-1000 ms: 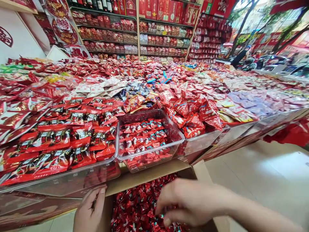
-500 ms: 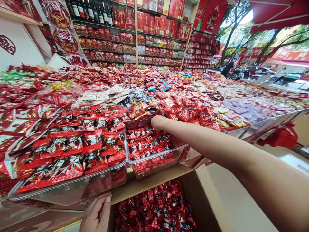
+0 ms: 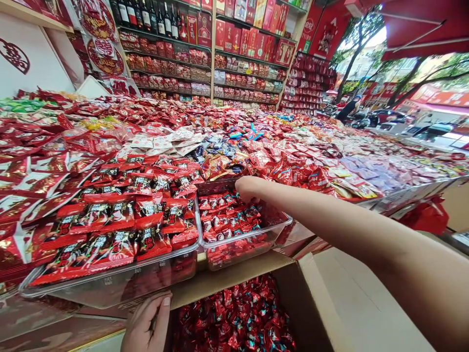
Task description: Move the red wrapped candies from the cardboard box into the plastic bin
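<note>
The left hand is clamped on the left edge of an open cardboard box, which contains many small red candies. The right hand, well apart from it, reaches into the far part of a clear tray just beyond the box; its fingertips are hidden, so its grasp cannot be determined. Wrapped candies lie in rows in the tray, beside larger red-and-black packets.
</note>
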`<act>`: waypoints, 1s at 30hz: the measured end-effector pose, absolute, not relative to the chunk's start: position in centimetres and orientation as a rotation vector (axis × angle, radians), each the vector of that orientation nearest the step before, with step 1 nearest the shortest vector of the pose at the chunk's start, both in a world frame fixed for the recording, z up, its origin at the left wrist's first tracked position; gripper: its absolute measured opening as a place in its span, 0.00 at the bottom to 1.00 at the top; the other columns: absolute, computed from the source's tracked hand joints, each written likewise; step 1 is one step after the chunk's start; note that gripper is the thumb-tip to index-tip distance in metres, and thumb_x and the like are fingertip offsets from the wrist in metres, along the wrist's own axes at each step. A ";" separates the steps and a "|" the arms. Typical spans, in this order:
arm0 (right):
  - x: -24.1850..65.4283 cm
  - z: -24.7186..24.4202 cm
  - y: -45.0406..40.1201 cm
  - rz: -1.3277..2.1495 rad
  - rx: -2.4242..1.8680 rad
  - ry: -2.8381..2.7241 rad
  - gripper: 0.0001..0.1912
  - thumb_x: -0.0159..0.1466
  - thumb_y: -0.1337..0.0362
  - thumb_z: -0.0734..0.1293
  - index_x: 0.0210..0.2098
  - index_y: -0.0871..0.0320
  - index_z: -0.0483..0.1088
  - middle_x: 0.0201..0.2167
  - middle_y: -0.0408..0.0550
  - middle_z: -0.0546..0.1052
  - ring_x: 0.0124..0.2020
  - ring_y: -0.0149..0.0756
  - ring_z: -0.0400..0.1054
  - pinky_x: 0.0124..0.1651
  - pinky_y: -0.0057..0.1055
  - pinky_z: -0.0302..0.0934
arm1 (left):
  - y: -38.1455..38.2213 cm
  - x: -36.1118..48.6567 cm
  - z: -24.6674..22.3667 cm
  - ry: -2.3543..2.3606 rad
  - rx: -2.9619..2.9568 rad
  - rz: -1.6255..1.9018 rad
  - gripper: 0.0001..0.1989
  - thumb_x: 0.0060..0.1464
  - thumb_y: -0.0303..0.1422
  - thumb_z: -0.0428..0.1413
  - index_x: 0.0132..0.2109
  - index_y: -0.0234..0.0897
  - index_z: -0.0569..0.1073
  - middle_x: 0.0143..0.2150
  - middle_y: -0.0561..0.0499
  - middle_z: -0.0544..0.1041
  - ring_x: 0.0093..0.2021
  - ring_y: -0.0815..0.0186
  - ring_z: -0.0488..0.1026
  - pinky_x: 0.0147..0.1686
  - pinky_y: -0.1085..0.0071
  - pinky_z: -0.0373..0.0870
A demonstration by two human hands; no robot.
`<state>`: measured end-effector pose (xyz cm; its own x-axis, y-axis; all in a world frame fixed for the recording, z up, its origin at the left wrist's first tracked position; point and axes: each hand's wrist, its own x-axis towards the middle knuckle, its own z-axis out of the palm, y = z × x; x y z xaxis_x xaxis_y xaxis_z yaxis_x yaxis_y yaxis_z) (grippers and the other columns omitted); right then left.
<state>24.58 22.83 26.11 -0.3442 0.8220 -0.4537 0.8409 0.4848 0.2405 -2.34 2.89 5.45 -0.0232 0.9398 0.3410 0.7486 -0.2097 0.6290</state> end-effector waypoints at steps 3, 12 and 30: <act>25.6 27.2 22.1 0.076 1.389 2.269 0.16 0.52 0.72 0.62 0.40 0.69 0.69 0.36 0.59 0.73 0.40 0.41 0.67 0.37 0.30 0.61 | 2.9 -2.5 5.2 1.797 1.964 1.057 0.13 0.50 0.42 0.48 0.37 0.41 0.71 0.38 0.49 0.75 0.41 0.59 0.70 0.42 0.64 0.65; 27.2 26.1 22.3 0.374 1.134 2.417 0.15 0.60 0.72 0.53 0.39 0.65 0.68 0.38 0.58 0.72 0.39 0.41 0.68 0.36 0.33 0.62 | 2.9 -2.7 4.8 1.821 1.950 1.020 0.13 0.50 0.42 0.48 0.38 0.41 0.71 0.39 0.49 0.75 0.42 0.59 0.70 0.43 0.64 0.65; 26.0 25.4 21.2 0.319 1.269 2.282 0.15 0.59 0.72 0.54 0.39 0.65 0.71 0.39 0.60 0.73 0.42 0.44 0.67 0.38 0.37 0.62 | 2.9 -2.8 4.8 1.825 1.906 0.994 0.14 0.50 0.43 0.48 0.38 0.42 0.71 0.39 0.49 0.75 0.42 0.59 0.70 0.43 0.62 0.64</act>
